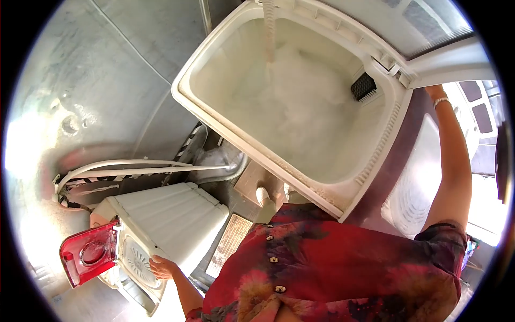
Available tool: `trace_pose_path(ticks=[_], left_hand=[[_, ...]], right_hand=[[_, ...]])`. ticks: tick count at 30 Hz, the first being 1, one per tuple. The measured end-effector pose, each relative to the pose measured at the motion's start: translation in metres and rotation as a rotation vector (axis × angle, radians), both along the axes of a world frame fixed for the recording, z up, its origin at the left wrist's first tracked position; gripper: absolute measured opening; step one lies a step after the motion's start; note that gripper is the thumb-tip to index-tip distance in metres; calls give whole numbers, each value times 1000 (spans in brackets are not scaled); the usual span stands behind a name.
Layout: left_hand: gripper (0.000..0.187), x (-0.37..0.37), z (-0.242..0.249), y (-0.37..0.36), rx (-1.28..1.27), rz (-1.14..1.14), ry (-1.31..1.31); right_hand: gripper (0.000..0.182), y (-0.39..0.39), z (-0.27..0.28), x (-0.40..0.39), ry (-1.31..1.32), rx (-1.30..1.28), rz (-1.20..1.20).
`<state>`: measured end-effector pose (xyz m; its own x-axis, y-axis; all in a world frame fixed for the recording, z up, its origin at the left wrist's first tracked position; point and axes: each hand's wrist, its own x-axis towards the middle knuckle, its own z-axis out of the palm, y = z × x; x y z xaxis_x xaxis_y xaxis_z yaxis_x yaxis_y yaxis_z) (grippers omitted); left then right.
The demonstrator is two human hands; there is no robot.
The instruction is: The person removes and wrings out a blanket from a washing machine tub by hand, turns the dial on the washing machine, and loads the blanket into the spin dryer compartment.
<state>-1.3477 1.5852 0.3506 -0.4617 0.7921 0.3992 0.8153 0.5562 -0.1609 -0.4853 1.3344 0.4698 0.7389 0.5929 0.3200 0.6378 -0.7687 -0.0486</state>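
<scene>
Red translucent lid [91, 253] stands open, far left; the loosely spread left hand [165, 268] is at a slotted white cover [138, 260]. Centre, foamy water [300, 102] hides the bottom of a white tub [241, 138], open above. Rightmost, the right hand [435, 91] meets a framed raised lid [450, 64]; fingers hidden, grip unclear.

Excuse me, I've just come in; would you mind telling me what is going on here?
A person stands between two washing machines. Their right hand, partly hidden, is at the raised lid of the large machine, whose tub holds cloudy, foamy water with a hose hanging into it. Their left hand is at the slotted white cover of the smaller machine, beside its open red lid.
</scene>
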Motion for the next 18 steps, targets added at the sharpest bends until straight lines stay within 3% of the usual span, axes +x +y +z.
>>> trace_pose_path(ticks=[6,8,18], left_hand=[[46,8,7,-1,-58,-48,-139],[45,13,11,-2,-68,-55,-132],[41,23,15,-2,-90,46,-123]], right_hand=[[17,-14,17,-73,-194,-42,62],[14,-18,21,-102,-237,127,222],[13,0,38,-237,-12,71,654]])
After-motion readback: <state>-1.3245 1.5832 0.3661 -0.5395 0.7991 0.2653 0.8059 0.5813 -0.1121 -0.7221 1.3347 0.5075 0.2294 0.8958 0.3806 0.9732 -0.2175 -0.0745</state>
